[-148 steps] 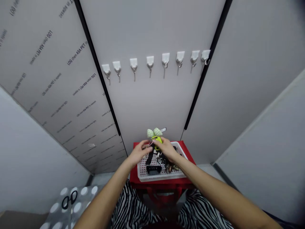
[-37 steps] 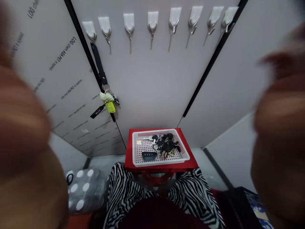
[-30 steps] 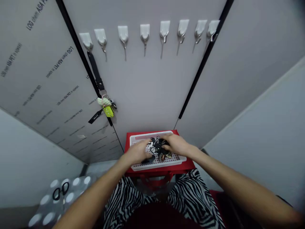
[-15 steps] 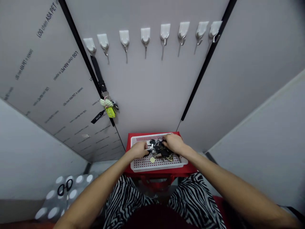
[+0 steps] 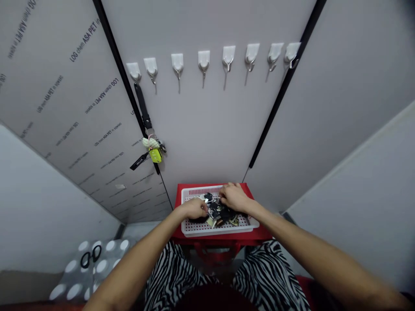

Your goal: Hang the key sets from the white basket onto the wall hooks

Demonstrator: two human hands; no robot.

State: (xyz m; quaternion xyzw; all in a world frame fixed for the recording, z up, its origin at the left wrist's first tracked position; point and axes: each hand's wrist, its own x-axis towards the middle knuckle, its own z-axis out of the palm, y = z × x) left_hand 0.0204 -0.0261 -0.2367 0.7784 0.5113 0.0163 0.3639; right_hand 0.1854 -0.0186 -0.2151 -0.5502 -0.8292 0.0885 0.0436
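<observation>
A white perforated tray rests on a small red stool in front of my knees. A pile of keys and key fobs lies in it. My left hand is closed over the left part of the pile, and what its fingers grip is hidden. My right hand is curled over the top of the pile, fingers pressed onto the keys. A bunch with a black strap, a yellow-green fob and a pale bow hangs from the leftmost wall hook.
A row of several white hooks runs across the grey wall panel, all bare but the leftmost. Black vertical strips border the panel. A grey polka-dot bag lies on the floor at the left. My zebra-print trousers fill the foreground.
Five seconds ago both hands held the yellow-green bunch over the tray; it now hangs on the leftmost hook. Over the last second both hands have worked in the key pile, shifting slightly.
</observation>
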